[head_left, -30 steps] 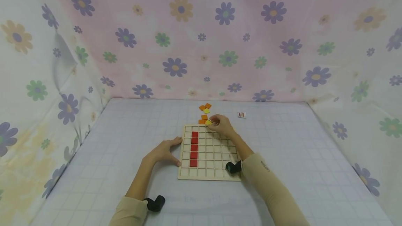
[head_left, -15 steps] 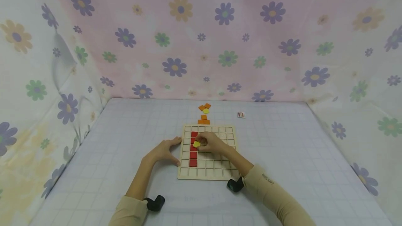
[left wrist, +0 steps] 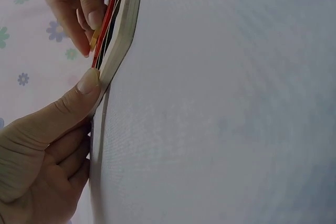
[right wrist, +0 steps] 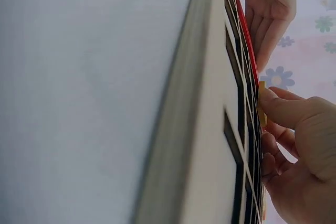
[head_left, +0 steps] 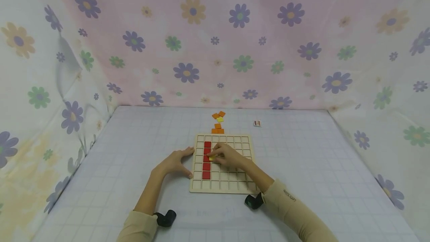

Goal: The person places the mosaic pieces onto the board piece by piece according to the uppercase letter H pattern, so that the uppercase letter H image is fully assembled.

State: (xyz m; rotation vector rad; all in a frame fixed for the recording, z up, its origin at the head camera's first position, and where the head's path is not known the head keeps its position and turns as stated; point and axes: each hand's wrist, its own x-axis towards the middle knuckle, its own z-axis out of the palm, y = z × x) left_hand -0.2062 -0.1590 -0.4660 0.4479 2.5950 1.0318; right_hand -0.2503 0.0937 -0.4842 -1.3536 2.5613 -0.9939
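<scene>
Yellow tile (head_left: 211, 158) pinched in your right hand (head_left: 227, 157) near red tiles (head_left: 206, 166); your left hand (head_left: 175, 161), thumb spread, touching left edge of grid board (head_left: 224, 185).

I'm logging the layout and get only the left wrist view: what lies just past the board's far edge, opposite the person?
Observer: In the head view, five orange tiles and one loose yellow tile lie there.

Operator: Thanks. How many red tiles can you count on the board?

Observer: Five, all in the second column from the person's left.

Operator: And where along that column is the held yellow tile in the right hand?

Observer: At the right side of the third red tile from the far end; whether the two touch, I cannot tell.
</scene>
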